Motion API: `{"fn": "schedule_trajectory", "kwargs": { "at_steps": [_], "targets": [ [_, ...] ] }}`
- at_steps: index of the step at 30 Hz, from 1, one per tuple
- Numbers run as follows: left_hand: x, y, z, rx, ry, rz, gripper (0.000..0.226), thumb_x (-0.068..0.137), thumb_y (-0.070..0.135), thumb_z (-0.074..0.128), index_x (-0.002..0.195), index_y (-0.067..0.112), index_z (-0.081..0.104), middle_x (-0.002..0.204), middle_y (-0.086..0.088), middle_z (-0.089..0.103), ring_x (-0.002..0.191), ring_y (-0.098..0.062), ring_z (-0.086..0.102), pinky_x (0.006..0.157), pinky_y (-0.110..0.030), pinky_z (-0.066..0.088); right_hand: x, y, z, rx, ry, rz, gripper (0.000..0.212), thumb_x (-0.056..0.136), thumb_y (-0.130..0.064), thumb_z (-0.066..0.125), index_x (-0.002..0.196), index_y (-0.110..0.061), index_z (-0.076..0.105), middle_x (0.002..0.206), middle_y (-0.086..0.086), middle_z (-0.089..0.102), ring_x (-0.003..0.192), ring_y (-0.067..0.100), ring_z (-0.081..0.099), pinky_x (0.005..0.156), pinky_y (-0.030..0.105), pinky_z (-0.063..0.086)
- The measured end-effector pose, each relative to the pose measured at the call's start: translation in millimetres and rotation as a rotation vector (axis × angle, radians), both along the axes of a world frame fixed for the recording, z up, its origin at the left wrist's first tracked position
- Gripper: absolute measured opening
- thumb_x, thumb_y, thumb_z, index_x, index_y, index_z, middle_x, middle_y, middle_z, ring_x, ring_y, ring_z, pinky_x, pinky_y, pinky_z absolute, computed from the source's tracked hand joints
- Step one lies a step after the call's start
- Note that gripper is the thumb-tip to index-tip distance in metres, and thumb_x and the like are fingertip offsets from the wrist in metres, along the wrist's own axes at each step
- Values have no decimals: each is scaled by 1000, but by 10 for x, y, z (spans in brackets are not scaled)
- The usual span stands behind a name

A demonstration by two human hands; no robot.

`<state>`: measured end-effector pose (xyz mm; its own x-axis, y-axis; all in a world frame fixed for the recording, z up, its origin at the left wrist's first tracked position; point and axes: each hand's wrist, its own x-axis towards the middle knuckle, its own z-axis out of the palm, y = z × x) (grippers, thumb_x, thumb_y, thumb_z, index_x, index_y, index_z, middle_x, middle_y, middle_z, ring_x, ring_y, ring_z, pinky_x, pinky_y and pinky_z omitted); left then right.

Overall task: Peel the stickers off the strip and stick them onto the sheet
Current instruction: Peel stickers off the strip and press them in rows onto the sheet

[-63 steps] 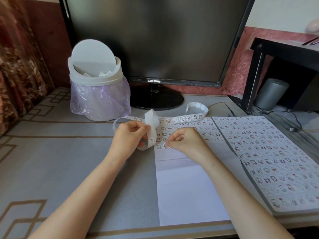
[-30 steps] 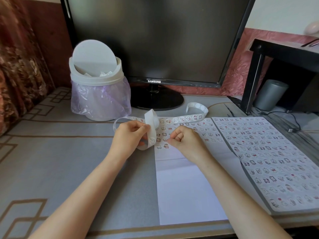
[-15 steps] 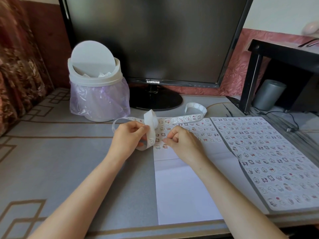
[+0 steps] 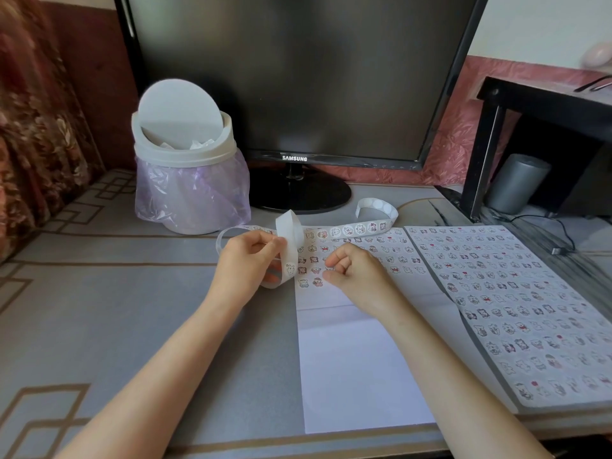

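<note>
Table: a grey top with tan line patterns, running from the near edge to the back wall.
Sheet: a white sheet lies flat on the table; its near part is bare and its far part carries rows of small stickers.
Right hand: the right hand is over the sticker rows, fingers curled in, thumb and forefinger tips close together. I cannot tell whether they pinch a sticker.
Left hand: the left hand is just left of the sheet, thumb and fingers pinching the strip.
Strip: the strip loops up over the left hand, then trails right along the sheet's far edge to a curled end.
Second sheet: a sheet covered with stickers lies just beside the first, on the right.
Bin: a white swing-lid bin with a lilac liner stands at far left.
Monitor: a dark Samsung monitor stands on a round foot behind the strip.
Room: patterned fabric hangs at left; a black shelf with a grey cylinder under it stands at right, before a pink wall.
</note>
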<state>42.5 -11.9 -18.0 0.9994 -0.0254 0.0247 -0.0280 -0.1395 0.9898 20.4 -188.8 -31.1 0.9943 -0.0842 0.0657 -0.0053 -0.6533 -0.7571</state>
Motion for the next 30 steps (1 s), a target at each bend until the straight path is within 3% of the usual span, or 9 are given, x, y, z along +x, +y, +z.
{"fn": "schedule_trajectory", "kwargs": {
  "at_steps": [3,8,13,17,20,25,30],
  "targets": [
    [-7,-3,9,-3,-9,-4,18,93,18,57,87,2,64,66,-2,67,48,-7,61,45,-22,51,-14,10,12,64,24,7,25,77,-20,76,94,-13,60,69,-7,52,62,8,48,63,24,39],
    [-5,-5,14,-13,-19,-14,18,93,19,57,86,4,64,67,-1,66,52,-9,62,48,-25,53,-14,-11,16,23,9,14,12,85,-14,66,90,-19,57,73,-7,54,61,3,47,58,16,37],
    [-23,-2,28,-41,-47,-28,19,93,18,56,90,1,64,77,0,68,57,-6,63,49,-27,54,-47,83,104,250,-157,45,9,85,-17,66,80,-23,61,78,-6,62,68,12,56,72,34,50],
    [-47,-23,51,-76,-85,-39,19,94,15,55,92,-1,64,64,2,63,53,-2,59,49,-21,53,-104,208,175,350,-222,176,9,83,-14,70,87,-18,63,78,-8,65,72,4,59,60,17,46],
    [-58,-35,67,-114,-94,-63,17,94,13,55,93,-1,63,64,-1,62,53,-2,58,48,-18,51,-98,251,155,373,-234,195,17,80,-7,72,85,-21,63,78,-5,64,73,8,59,63,22,49],
    [-57,-48,60,-142,-50,-103,22,96,19,52,89,2,64,70,-4,66,61,-8,64,53,-22,54,-104,254,173,426,-251,176,18,79,-3,72,82,-19,65,75,-5,65,70,8,58,66,18,48],
    [-47,-62,45,-87,0,-152,24,92,24,58,84,4,69,72,-8,69,69,-18,66,64,-32,59,-90,219,182,426,-280,108,20,78,-3,72,79,-22,66,76,-5,66,71,11,57,73,29,50]
  ]
}}
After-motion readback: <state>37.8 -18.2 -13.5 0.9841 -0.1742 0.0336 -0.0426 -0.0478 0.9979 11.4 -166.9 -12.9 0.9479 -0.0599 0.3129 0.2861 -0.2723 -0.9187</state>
